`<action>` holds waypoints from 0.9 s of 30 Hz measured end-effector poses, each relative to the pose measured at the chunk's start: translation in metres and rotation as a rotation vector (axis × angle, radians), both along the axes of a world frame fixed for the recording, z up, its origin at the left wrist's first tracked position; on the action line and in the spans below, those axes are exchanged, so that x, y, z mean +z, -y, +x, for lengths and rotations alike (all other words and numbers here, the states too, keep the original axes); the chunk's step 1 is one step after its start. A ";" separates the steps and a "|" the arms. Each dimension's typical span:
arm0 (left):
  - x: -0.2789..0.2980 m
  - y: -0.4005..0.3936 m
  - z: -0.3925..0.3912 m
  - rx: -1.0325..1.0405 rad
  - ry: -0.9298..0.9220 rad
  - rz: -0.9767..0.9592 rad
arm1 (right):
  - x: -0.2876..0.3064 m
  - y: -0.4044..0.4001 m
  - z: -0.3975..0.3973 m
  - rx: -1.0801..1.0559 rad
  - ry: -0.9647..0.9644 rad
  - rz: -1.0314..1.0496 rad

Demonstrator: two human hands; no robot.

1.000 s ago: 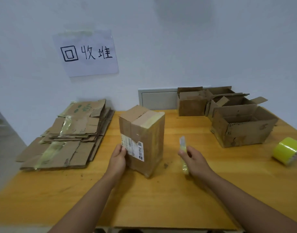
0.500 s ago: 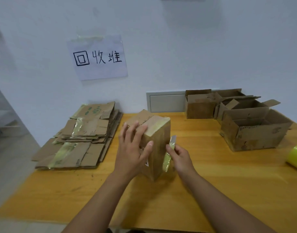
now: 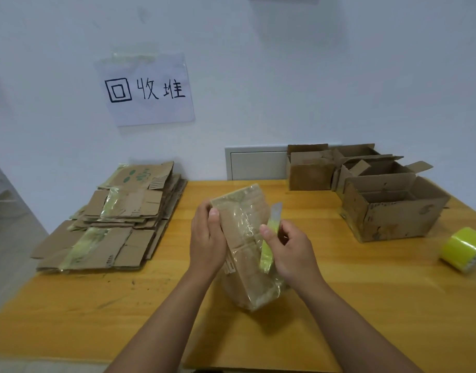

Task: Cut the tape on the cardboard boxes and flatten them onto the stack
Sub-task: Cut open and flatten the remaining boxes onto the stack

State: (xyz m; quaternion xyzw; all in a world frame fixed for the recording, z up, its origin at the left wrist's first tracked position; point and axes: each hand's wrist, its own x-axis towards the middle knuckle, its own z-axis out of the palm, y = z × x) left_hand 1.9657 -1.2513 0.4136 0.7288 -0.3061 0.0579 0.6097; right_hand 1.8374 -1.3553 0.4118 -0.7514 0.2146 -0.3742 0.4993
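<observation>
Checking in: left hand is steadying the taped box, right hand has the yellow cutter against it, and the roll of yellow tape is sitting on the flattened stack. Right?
One thing is off. The roll of yellow tape is not on the flattened stack; the head view shows it on the table at the far right. The rest holds: left hand steadies the taped box, right hand holds the yellow cutter against it.

We see the tape roll [image 3: 463, 249] cut by the right edge, and our left hand [image 3: 206, 241] hides the box's [image 3: 247, 238] left side
</observation>
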 end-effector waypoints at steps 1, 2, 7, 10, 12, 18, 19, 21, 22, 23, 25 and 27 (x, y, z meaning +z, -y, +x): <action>-0.003 -0.001 0.000 0.000 -0.022 0.014 | -0.003 -0.001 0.000 -0.019 -0.018 -0.032; -0.004 -0.002 0.001 -0.005 -0.036 0.015 | -0.005 -0.001 0.001 -0.032 -0.033 -0.054; 0.002 -0.005 0.002 -0.162 -0.108 0.007 | -0.006 -0.003 0.008 -0.092 -0.099 -0.155; 0.000 -0.005 0.003 -0.148 -0.113 0.040 | -0.002 -0.003 0.006 -0.169 0.004 -0.257; -0.004 -0.007 0.005 -0.119 -0.135 0.045 | 0.001 -0.001 0.003 -0.146 0.109 -0.248; -0.010 -0.007 0.004 -0.082 -0.203 0.068 | 0.001 0.002 0.007 0.033 -0.146 -0.273; -0.010 -0.007 0.003 -0.081 -0.210 0.075 | 0.002 0.002 0.007 0.054 -0.143 -0.263; -0.011 -0.006 0.001 -0.079 -0.218 0.075 | 0.003 0.002 0.006 0.080 -0.113 -0.260; -0.011 -0.005 0.001 -0.081 -0.219 0.073 | 0.005 0.001 0.005 0.110 -0.089 -0.238; -0.010 -0.004 0.001 -0.086 -0.223 0.069 | 0.006 0.001 0.003 0.161 -0.071 -0.203; -0.009 -0.002 0.001 -0.101 -0.237 0.060 | 0.007 0.001 -0.002 0.310 -0.088 -0.138; -0.008 -0.001 0.001 -0.121 -0.250 0.054 | 0.007 0.002 -0.004 0.349 -0.138 -0.188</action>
